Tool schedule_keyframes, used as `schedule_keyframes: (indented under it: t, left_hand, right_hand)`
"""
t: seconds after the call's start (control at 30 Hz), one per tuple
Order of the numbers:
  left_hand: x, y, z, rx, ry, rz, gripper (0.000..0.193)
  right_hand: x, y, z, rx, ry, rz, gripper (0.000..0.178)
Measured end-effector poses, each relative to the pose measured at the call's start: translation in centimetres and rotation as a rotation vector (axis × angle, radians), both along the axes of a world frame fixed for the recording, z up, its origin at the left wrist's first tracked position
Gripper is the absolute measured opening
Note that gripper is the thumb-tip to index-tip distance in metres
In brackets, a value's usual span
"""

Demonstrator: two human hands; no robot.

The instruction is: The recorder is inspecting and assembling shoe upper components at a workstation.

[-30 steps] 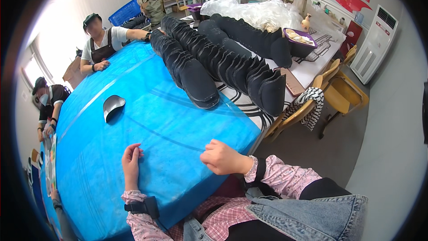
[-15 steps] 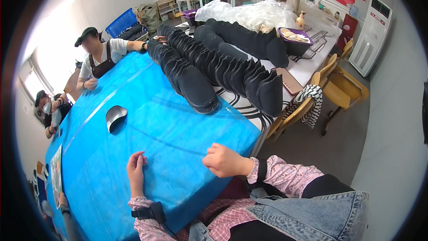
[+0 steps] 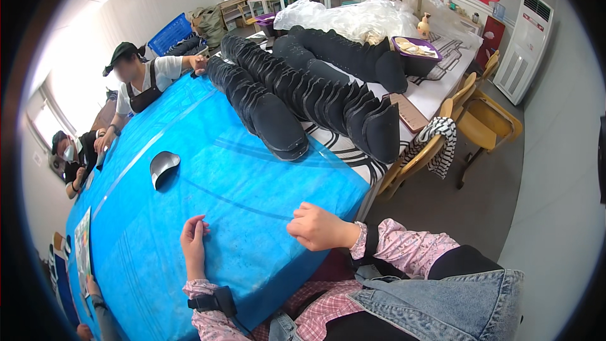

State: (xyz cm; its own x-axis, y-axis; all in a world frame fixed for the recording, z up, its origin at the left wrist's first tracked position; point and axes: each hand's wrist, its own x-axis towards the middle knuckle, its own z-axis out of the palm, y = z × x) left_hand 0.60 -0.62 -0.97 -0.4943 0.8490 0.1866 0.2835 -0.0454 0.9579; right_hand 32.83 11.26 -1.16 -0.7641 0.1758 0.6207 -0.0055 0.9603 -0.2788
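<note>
My left hand [image 3: 195, 235] rests on the blue table cover [image 3: 158, 233], its fingers slightly bent and apart, with nothing in it. Farther right, near the table's edge, my right hand [image 3: 309, 226] is curled into a loose fist, and no object shows in it. Beyond my left hand lies a single black curved shell piece [image 3: 165, 168], shiny on its upper face. Neither hand touches it. Long nested rows of similar matt black pieces [image 3: 274, 123] lie across the far part of the table, well ahead of my hands.
A co-worker in a cap [image 3: 129, 63] sits at the far left side, another person in a mask [image 3: 69, 151] nearer. Yellow chairs [image 3: 486, 120] stand right of the table. A purple bin [image 3: 416, 57] and white plastic sheeting [image 3: 353, 19] lie beyond the rows.
The co-worker in the cap has drawn one hand back from the black rows and moved the other toward the masked person. My hands and the single black piece stay put.
</note>
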Motion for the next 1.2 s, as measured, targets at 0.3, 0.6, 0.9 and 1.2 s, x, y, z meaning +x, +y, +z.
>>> schedule_keyframes:
  t: [0.3,0.6,0.9,1.2]
  left_hand:
    - [-0.1,0.0,0.1,0.0,0.023,-0.018,0.019]
    - [0.2,0.0,0.0,-0.026,0.049,0.008,0.019]
    - [0.2,-0.1,0.1,0.002,0.037,0.0,0.018]
    - [0.9,1.5,0.9,-0.157,0.256,-0.048,0.014]
  right_hand:
    - [0.2,0.0,0.2,-0.004,0.034,-0.02,0.011]
    - [0.2,-0.1,-0.3,-0.023,0.041,-0.003,0.011]
    - [-0.1,-0.3,-0.3,-0.014,0.032,-0.011,0.012]
    - [-1.3,0.6,6.4,-1.172,-0.082,0.308,0.01]
